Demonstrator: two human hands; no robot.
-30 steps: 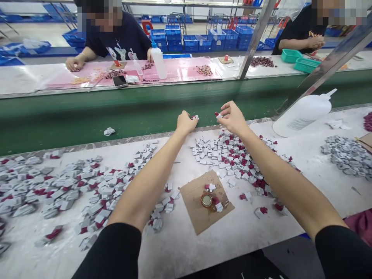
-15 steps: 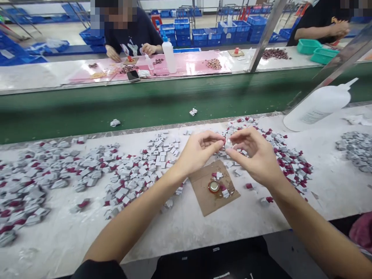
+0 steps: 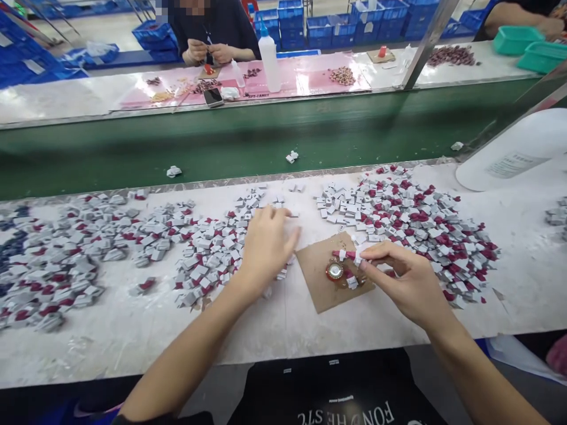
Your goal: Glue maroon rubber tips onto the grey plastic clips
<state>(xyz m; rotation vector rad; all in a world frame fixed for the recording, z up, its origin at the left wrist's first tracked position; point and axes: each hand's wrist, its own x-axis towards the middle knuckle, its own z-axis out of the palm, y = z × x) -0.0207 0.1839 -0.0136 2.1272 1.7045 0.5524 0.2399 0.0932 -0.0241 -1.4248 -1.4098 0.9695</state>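
My right hand [image 3: 405,277] pinches a small white plastic piece [image 3: 358,258] between thumb and fingertips, at the right part of a brown cardboard square [image 3: 316,295]. Touching or just beside it lies a maroon and white piece [image 3: 342,255]; I cannot tell whether the two are joined. On the cardboard sit a bottle cap [image 3: 334,271] with an orange-brown rim and another maroon and white piece [image 3: 352,282], amid wet-looking smears. My left hand [image 3: 268,245] is over the right edge of the middle pile [image 3: 212,248] of grey-white and maroon pieces, fingers apart, thumb stretched out, nothing visible in it.
Another pile of pieces [image 3: 425,218] spreads behind and right of the cardboard. A large white bottle [image 3: 514,153] leans at the right by a metal post. Beyond the green belt [image 3: 221,139], a person [image 3: 212,35] works at a pink-covered table with a white squeeze bottle [image 3: 268,62].
My hands were together around a small white piece above the cardboard. Now they are apart: the left has moved left to the pile, the right down to the cardboard. The view has shifted slightly.
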